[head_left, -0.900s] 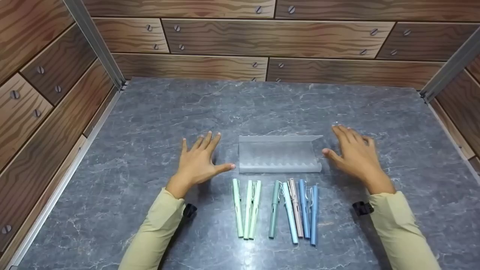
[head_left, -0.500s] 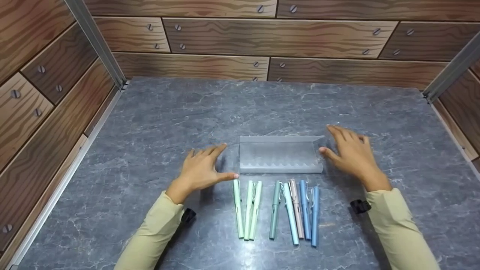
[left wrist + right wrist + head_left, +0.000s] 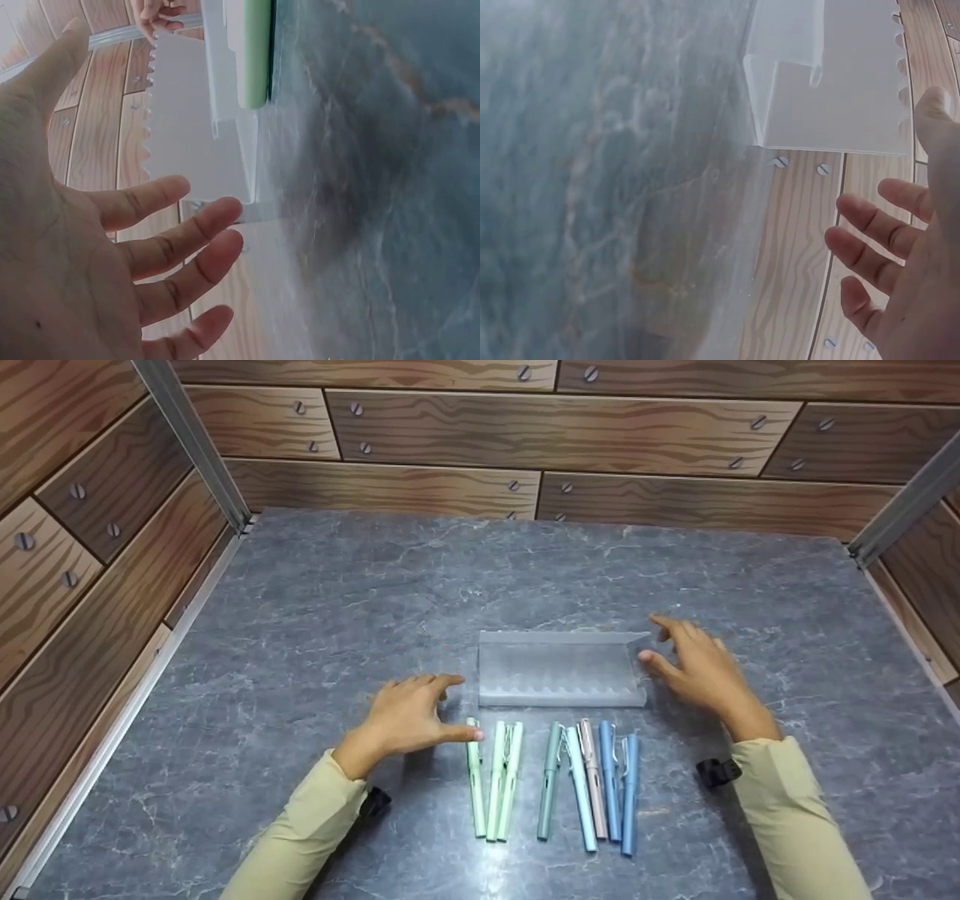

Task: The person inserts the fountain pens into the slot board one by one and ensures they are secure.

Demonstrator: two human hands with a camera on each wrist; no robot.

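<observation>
A translucent pen tray [image 3: 555,667] with a scalloped edge stands in the middle of the grey table. My left hand [image 3: 409,716] hovers left of it, holding nothing, its thumb overlapping the top of the leftmost light green pen [image 3: 477,795] in the head view. In the left wrist view the fingers [image 3: 172,240] are spread and slightly bent beside a green pen [image 3: 255,56] and the tray [image 3: 187,112]. At the tray's right end is my right hand [image 3: 701,675], thumb and fingers apart around that corner. Its fingers [image 3: 870,255] are loosely bent in the right wrist view, with nothing in them.
Two more light green pens [image 3: 504,780] lie beside the leftmost one. Right of them come a dark green pen [image 3: 549,780], a light blue pen [image 3: 581,787], a brownish pen [image 3: 592,780] and two blue pens [image 3: 630,795]. Wood-patterned walls [image 3: 450,427] enclose the table.
My left hand has come down toward the near side, its thumb now over the leftmost pen and its fingers less spread. My right hand has shifted slightly left, closer to the tray.
</observation>
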